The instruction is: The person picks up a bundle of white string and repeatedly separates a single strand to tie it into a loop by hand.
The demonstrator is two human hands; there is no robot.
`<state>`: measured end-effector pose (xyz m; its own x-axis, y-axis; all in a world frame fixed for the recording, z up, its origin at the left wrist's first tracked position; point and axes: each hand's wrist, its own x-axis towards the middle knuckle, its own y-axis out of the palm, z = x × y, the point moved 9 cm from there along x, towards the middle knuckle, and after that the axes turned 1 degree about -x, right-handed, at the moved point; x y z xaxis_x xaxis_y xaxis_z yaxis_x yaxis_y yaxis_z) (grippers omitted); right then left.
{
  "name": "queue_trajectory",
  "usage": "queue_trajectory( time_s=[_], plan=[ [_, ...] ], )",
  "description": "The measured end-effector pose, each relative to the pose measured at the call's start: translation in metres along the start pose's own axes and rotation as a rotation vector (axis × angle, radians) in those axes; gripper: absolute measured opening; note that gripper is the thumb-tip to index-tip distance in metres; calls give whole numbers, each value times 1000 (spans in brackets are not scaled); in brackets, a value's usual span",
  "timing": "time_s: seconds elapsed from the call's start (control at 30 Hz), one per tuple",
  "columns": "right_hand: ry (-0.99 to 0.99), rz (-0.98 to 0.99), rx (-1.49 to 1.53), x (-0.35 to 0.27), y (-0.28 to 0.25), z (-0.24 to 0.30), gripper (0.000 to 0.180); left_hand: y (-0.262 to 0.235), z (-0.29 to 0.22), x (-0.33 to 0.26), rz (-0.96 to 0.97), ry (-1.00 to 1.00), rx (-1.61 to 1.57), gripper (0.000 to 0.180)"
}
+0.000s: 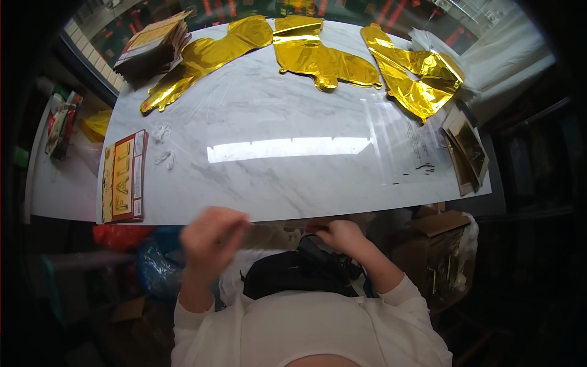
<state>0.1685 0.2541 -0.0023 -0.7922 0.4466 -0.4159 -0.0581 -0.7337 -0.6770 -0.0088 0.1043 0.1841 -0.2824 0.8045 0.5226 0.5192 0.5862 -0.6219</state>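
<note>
Marbled table (275,189) carries the leftmost gold foil balloon (211,56) at far left, long axis slanting far-right, nearer the left hand (215,237) (blurred; grip cannot be told) than the right hand (340,235) (fingers curled; contents hidden).

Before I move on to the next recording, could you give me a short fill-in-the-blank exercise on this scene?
1. Of the table's near and far edges, the gold foil pieces lie closer to the ____ one.
2. The white strings lie to the ____ of the red-bordered packet.
3. Of the left hand and right hand, the ____ one looks more blurred.
4. The cardboard box is on the person's ____ side.

Missing words: far; right; left; right.
</note>
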Motion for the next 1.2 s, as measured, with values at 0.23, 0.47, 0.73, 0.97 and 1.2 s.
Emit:
queue_trajectory(
  time_s=[0.23,0.47,0.73,0.97,1.2],
  plan=[
    [-171,-126,149,-11,-21,21,20,113,1,-27,424,-119,-238,33],
    [29,-141,-92,5,-3,-13,19,175,99,-93,599,-397,-14,25],
    [-142,26,-301,46,50,-28,23,202,127,-115,606,-328,199,24],
    [-174,5,-360,57,57,-21,24,204,135,-116,578,-367,290,18],
    [-196,-16,-298,68,68,-28,21,199,140,-118,317,-246,186,15]
  ],
)
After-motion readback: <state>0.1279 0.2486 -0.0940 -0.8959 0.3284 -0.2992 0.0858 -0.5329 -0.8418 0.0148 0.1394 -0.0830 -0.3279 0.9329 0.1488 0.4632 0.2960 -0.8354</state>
